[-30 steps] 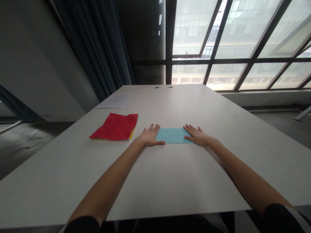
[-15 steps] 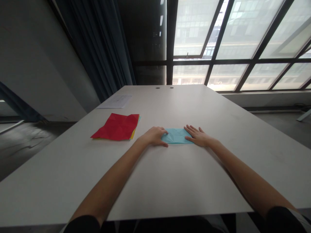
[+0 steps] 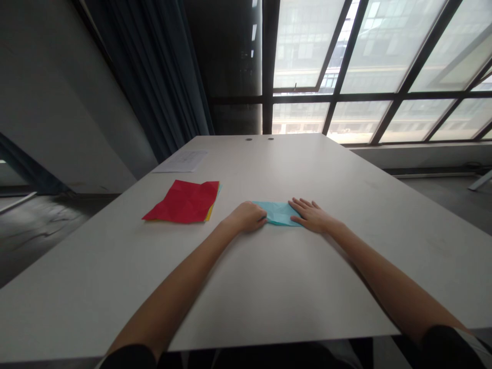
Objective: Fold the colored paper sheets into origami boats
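Note:
A folded sheet of light blue paper (image 3: 280, 213), creased and longer than it is deep, lies on the white table between my hands. My left hand (image 3: 249, 217) is closed at its left end, fingers curled in and thumb along the near edge; that end of the paper is hidden under the hand. On the right end rests my right hand (image 3: 310, 215), flat with its fingers stretched out and the thumb apart, pressing the paper against the table.
Left of my hands lies a stack of creased paper, red (image 3: 188, 201) on top, with yellow (image 3: 209, 212) and light blue edges showing beneath. Farther back, a printed white sheet (image 3: 182, 161) lies at the left edge of the table (image 3: 277, 282). Two round holes mark its far end.
My left hand has gone from open fingers, with thumb apart, to closed on the paper's left end. The near edge there looks slightly lifted. My right hand stays flat in place.

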Demonstrator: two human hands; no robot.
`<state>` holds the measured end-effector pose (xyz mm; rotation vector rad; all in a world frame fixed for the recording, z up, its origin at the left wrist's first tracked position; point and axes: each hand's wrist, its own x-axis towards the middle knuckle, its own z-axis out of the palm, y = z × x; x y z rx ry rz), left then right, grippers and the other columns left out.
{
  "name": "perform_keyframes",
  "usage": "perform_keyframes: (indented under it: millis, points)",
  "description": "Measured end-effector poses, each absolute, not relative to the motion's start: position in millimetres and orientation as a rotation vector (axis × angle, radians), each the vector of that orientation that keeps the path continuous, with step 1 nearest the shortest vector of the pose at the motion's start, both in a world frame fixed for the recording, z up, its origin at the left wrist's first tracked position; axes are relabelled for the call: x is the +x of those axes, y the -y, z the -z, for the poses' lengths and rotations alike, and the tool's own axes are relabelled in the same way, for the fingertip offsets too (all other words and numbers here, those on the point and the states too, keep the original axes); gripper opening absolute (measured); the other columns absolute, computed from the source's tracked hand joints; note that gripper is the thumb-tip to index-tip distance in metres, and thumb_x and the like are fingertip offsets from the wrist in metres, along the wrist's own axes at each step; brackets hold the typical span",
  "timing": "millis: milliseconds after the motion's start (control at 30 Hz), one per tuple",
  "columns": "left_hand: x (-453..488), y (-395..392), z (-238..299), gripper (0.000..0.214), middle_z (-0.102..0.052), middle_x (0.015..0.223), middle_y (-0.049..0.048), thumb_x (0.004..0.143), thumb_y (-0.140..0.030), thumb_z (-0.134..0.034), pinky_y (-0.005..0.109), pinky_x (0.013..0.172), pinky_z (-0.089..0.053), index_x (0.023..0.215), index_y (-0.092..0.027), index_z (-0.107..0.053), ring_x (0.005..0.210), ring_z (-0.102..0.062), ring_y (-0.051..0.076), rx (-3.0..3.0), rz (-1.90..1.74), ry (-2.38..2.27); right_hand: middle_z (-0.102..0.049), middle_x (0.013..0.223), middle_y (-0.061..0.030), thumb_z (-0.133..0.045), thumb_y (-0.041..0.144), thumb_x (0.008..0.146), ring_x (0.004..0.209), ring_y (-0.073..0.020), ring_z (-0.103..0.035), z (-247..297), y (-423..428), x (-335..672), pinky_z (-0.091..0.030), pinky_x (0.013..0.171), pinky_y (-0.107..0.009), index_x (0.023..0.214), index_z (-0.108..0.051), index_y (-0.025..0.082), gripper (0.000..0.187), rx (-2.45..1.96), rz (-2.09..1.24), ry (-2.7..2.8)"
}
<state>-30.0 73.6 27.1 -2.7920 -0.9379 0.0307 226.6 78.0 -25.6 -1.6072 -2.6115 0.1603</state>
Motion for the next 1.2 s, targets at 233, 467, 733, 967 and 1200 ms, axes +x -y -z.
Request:
perform_keyframes:
  millis: [233, 467, 733, 967, 1200]
  points:
    - [-23, -67, -31, 0.025, -0.066, 0.072, 0.0089, 0.081, -0.025, -0.039, 0.032, 0.066, -0.041, 0.071, -0.015, -0.059, 0.063, -0.061, 0.018, -2.744, 0.082, 0.893, -0.046, 0.126, -0.01, -0.031, 0.046, 0.087, 0.115, -0.0239, -0.04, 7, -71, 216, -0.032, 0.095, -0.04, 0.125, -0.041, 0.02, 0.048, -1.293, 0.221, 2.414]
    - [-26, -69, -34, 0.025, -0.066, 0.075, 0.0077, 0.081, -0.028, -0.04, 0.028, 0.067, -0.041, 0.073, -0.016, -0.06, 0.068, -0.061, 0.017, -2.761, 0.106, 0.962, -0.059, 0.1, -0.0082, -0.046, 0.04, 0.083, 0.095, -0.021, -0.049, 6, -65, 208, -0.035, 0.085, -0.036, 0.103, -0.057, 0.02, 0.031, -0.957, 0.299, 2.462]
    - [-22, -63, -35, 0.034, -0.066, 0.077, 0.0053, 0.077, -0.048, -0.043, 0.03, 0.068, -0.041, 0.082, -0.02, -0.062, 0.071, -0.062, 0.019, -2.795, 0.14, 1.036, -0.062, 0.084, -0.0051, -0.044, 0.025, 0.085, 0.084, -0.0176, -0.05, 6, -62, 198, -0.036, 0.078, -0.033, 0.09, -0.06, 0.02, 0.018, -0.831, 0.319, 2.458]
    - [-13, -53, -38, 0.025, -0.066, 0.076, 0.0076, 0.078, -0.033, -0.043, 0.028, 0.059, -0.04, 0.078, -0.017, -0.061, 0.068, -0.061, 0.02, -2.697, 0.138, 1.114, -0.061, 0.09, -0.0058, -0.048, 0.022, 0.082, 0.087, -0.0189, -0.048, 7, -57, 194, -0.034, 0.079, -0.034, 0.095, -0.059, 0.02, 0.016, -0.851, 0.509, 2.284]
    - [-16, -50, -57, 0.029, -0.066, 0.078, 0.0052, 0.083, -0.031, -0.035, 0.027, 0.059, -0.04, 0.087, -0.02, -0.062, 0.072, -0.061, 0.019, -2.489, 0.432, 1.498, -0.062, 0.084, -0.0059, -0.046, 0.024, 0.083, 0.08, -0.0186, -0.051, 6, -49, 185, -0.037, 0.073, -0.034, 0.095, -0.059, 0.019, 0.018, -0.817, 0.446, 2.334]
